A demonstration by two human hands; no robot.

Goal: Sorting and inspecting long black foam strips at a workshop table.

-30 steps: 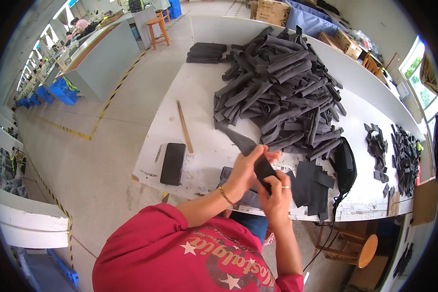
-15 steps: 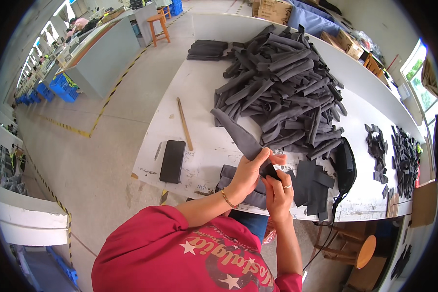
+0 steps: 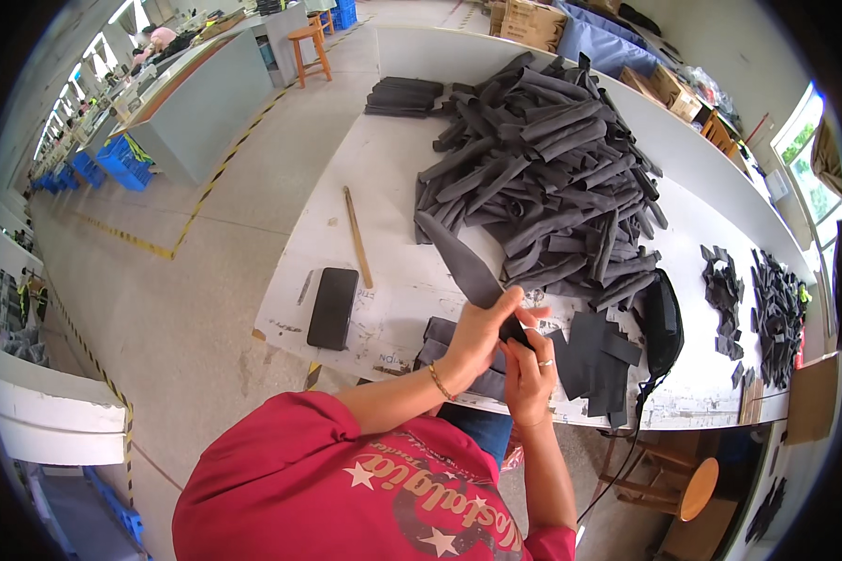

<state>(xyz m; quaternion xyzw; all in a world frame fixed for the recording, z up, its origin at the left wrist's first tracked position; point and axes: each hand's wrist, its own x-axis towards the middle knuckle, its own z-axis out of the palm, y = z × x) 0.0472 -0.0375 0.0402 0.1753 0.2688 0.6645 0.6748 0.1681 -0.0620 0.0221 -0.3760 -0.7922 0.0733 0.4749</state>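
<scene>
Both hands are gripping one dark fabric strip (image 3: 466,269) at the near table (image 3: 384,159) edge: the left hand (image 3: 482,332) is pinching its lower end, the right hand (image 3: 530,372) closing around it at five o'clock. The strip is pointing toward eleven o'clock, the fabric pile (image 3: 552,178) lying at one o'clock and a phone (image 3: 333,308) at nine o'clock.

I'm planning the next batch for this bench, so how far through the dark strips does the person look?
Done, apparently: a small flat stack by the table edge. In hand: one long dark strip, gripped by the left hand and right hand. Left: the big heap of rolled strips, so most of the work seems to remain.
</scene>
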